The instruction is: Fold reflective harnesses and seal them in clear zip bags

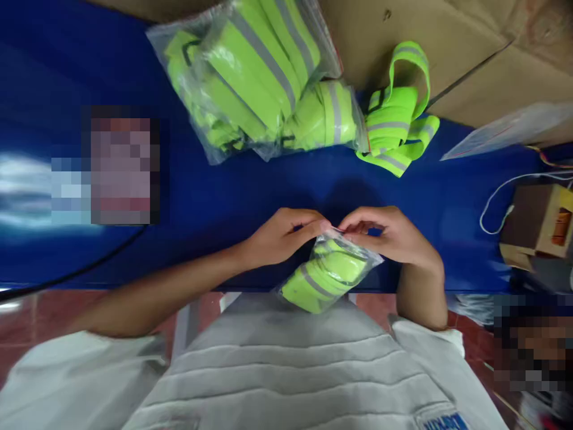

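Observation:
A clear plastic bag [326, 272] hangs at the front edge of the blue table, with a rolled neon-yellow reflective strap [313, 286] inside it. At the bag's top edge my left hand [286, 236] pinches one side between thumb and finger. My right hand [387, 233] pinches the same edge a little to the right. Beyond my hands lie several filled clear bags [255, 65] of the same yellow straps with grey bands. To their right sits a loose rolled strap [391, 119] with a black buckle, its loops standing out.
Brown cardboard [358, 36] borders the far side of the blue table [215, 197]. A flat plastic bag [505, 128] lies at the right, near a white cord [486, 206] and a small cardboard box [528, 215]. A blurred-out object with a black cable [102, 245] is at the left.

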Tool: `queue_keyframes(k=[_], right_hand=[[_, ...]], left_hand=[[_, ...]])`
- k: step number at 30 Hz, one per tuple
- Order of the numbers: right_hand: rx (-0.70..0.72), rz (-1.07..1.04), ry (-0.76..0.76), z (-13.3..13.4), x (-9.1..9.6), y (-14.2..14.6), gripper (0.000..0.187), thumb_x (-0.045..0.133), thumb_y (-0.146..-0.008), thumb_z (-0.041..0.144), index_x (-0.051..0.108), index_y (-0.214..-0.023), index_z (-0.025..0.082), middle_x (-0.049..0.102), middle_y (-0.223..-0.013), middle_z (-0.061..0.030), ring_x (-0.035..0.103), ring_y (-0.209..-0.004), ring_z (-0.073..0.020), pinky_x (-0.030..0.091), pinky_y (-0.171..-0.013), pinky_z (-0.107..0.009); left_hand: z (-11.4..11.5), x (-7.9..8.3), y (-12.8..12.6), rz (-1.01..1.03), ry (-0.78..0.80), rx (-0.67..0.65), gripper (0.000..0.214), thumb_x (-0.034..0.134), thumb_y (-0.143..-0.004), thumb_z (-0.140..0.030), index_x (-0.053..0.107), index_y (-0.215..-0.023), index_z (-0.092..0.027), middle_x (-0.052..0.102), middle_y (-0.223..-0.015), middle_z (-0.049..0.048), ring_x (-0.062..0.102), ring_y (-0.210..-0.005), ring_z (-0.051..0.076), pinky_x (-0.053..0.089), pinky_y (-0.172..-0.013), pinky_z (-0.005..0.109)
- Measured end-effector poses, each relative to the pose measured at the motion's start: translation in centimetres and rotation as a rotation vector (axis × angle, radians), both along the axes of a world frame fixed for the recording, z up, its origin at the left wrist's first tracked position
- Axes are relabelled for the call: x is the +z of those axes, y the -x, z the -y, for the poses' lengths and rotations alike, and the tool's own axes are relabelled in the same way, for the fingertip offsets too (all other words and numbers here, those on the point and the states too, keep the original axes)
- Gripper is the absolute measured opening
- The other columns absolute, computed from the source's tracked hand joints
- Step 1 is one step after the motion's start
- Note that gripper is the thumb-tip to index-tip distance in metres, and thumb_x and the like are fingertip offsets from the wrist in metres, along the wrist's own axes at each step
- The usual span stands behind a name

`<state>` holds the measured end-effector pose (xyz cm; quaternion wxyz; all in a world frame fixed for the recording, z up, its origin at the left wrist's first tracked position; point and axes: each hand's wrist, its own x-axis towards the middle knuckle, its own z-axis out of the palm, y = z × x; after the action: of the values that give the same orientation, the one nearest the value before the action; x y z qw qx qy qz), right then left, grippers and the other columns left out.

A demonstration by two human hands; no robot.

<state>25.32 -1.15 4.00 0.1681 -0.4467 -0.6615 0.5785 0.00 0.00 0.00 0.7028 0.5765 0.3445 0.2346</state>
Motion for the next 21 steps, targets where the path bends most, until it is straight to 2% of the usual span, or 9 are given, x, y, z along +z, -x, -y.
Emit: queue_keyframes(k=[4, 7, 10, 13, 15, 17, 19, 21], right_hand=[[0.006, 0.006, -0.097, 0.1, -0.7, 1.1, 0.02, 0.081, -0.092, 0.034, 0.072, -0.104, 0.02, 0.072, -0.086, 0.0022, 0.066, -0.072, -0.0077, 0.051, -0.066, -0.018], [-0.009, 0.01, -0.174, 0.3, -1.1, 2.0, 0.02, 0.084, -0.088, 0.031, 0.069, -0.095, 0.019, 0.069, -0.079, 0.0035, 0.062, -0.067, -0.0073, 0.048, -0.062, -0.018], [-0.068, -0.009, -0.209, 0.5, -1.1, 2.4, 0.012, 0.08, -0.092, 0.027, 0.071, -0.09, 0.019, 0.073, -0.078, 0.0029, 0.066, -0.066, -0.0077, 0.048, -0.061, -0.018], [-0.095, -0.019, -0.269, 0.7, -0.8, 2.3, 0.012, 0.075, -0.096, 0.027, 0.072, -0.087, 0.019, 0.077, -0.079, 0.0021, 0.07, -0.067, -0.008, 0.047, -0.059, -0.018], [-0.066, -0.015, -0.338, 0.8, -0.4, 2.1, 0.015, 0.073, -0.098, 0.026, 0.072, -0.085, 0.02, 0.077, -0.077, 0.0022, 0.07, -0.065, -0.0083, 0.047, -0.057, -0.019], [-0.081, 0.022, -0.439, 1.0, -0.1, 1.8, 0.013, 0.071, -0.099, 0.025, 0.073, -0.086, 0.021, 0.078, -0.08, 0.0013, 0.072, -0.068, -0.0102, 0.05, -0.062, -0.022], [-0.24, 0.072, -0.522, 1.1, 0.3, 1.5, 0.01, 0.068, -0.101, 0.024, 0.076, -0.093, 0.023, 0.079, -0.084, 0.0003, 0.074, -0.073, -0.013, 0.055, -0.07, -0.027], [-0.481, 0.065, -0.537, 0.9, 0.6, 0.9, 0.014, 0.063, -0.105, 0.027, 0.077, -0.101, 0.025, 0.078, -0.085, -0.0006, 0.074, -0.076, -0.0151, 0.058, -0.075, -0.031]], left_hand=[[0.5, 0.0, -0.2, -0.006, -0.055, -0.064, 0.034, 0.054, -0.105, -0.039, 0.078, -0.101, -0.015, 0.078, -0.102, 0.0044, 0.07, -0.094, 0.016, 0.048, -0.083, 0.026], [0.5, 0.2, -0.1, -0.043, -0.143, -0.18, 0.032, 0.055, -0.105, -0.038, 0.078, -0.095, -0.018, 0.077, -0.097, 0.0014, 0.069, -0.09, 0.015, 0.044, -0.087, 0.029], [0.2, 0.4, 0.0, -0.084, -0.152, -0.265, 0.026, 0.069, -0.098, -0.045, 0.078, -0.103, -0.02, 0.077, -0.1, -0.0007, 0.069, -0.093, 0.016, 0.041, -0.091, 0.03], [0.0, 0.7, -0.1, -0.138, -0.14, -0.278, 0.032, 0.081, -0.087, -0.047, 0.078, -0.105, -0.02, 0.077, -0.098, -0.0017, 0.067, -0.092, 0.017, 0.04, -0.09, 0.03], [-0.1, 0.8, -0.2, -0.145, -0.126, -0.262, 0.027, 0.08, -0.088, -0.044, 0.078, -0.102, -0.021, 0.077, -0.091, -0.0028, 0.065, -0.086, 0.015, 0.041, -0.086, 0.029], [-0.2, 1.0, -0.1, -0.111, -0.063, -0.229, 0.023, 0.077, -0.09, -0.04, 0.078, -0.103, -0.021, 0.077, -0.09, -0.0024, 0.066, -0.083, 0.014, 0.044, -0.081, 0.027], [-0.4, 1.1, 0.2, -0.062, 0.027, -0.182, 0.023, 0.076, -0.09, -0.039, 0.078, -0.103, -0.02, 0.078, -0.093, -0.0002, 0.067, -0.083, 0.014, 0.047, -0.077, 0.025], [-0.8, 1.0, 0.8, -0.002, 0.105, -0.1, 0.025, 0.08, -0.087, -0.039, 0.076, -0.1, -0.018, 0.078, -0.097, 0.0023, 0.069, -0.085, 0.015, 0.05, -0.076, 0.024]])
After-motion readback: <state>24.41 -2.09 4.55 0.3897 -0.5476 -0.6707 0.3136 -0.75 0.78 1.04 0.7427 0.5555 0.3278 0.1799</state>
